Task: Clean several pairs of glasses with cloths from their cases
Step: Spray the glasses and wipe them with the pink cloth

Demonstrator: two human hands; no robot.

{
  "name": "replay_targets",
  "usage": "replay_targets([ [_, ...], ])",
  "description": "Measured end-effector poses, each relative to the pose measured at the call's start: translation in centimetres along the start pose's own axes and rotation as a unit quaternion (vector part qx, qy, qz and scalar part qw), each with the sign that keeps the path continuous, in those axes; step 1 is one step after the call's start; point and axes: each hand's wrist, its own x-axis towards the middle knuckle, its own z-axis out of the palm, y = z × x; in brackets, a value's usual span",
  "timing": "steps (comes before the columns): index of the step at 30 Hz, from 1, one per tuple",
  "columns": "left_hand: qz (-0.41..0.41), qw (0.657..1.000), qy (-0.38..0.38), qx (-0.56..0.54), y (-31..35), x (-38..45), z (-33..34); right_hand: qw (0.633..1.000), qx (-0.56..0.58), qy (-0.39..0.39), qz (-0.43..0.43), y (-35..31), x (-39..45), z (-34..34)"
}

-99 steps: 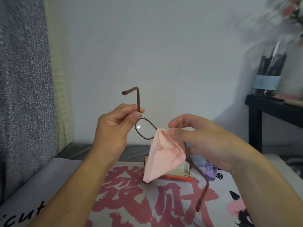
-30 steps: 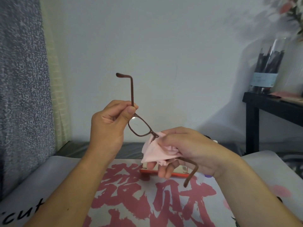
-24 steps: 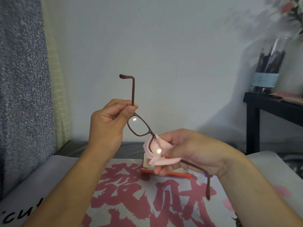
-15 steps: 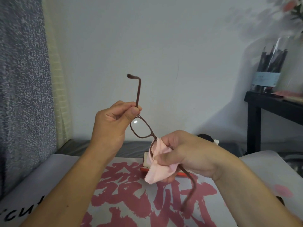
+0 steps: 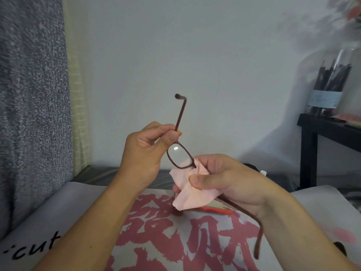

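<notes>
Before a pale wall, mid-frame above a printed bench (image 5: 58, 222), the left hand (image 5: 144, 153) pinches the brown glasses (image 5: 180, 155) at one hinge; the right hand (image 5: 224, 182) pinches a pink cloth (image 5: 191, 198) around the other lens.

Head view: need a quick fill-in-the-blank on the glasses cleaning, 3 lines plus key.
1. The left hand pinches the brown glasses near a ____.
2. The right hand holds a ____ cloth over one lens.
3. The bare lens sits nearer the ____ hand.
Missing: hinge; pink; left
</notes>
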Motion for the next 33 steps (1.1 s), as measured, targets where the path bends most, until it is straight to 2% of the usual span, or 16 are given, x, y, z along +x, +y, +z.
replay_targets([
  [3, 0.009, 1.000, -0.002, 0.013, 0.1, 0.0, -0.2, 0.999, 0.038, -0.015, 0.019, -0.2, -0.3, 0.0],
  [10, 0.038, 0.999, 0.002, 0.015, 0.7, 0.1, -0.1, 0.996, -0.074, 0.022, 0.049, -0.5, -0.6, -0.6],
  [17, 0.053, 0.998, -0.002, 0.039, 0.8, 0.1, -0.3, 0.994, -0.101, 0.030, 0.039, -0.8, -0.6, -1.3],
  [22, 0.082, 0.995, -0.007, 0.056, 0.7, 0.0, -0.3, 0.989, -0.121, 0.078, 0.015, -0.6, -0.3, -1.4],
  [30, 0.121, 0.989, -0.028, 0.077, 0.6, -0.1, -0.1, 0.979, -0.197, 0.040, 0.037, -1.3, -1.1, -0.8],
  [33, 0.136, 0.987, -0.022, 0.088, 0.8, -0.1, 0.0, 0.983, -0.180, 0.035, 0.033, -1.2, -0.9, -0.2],
])
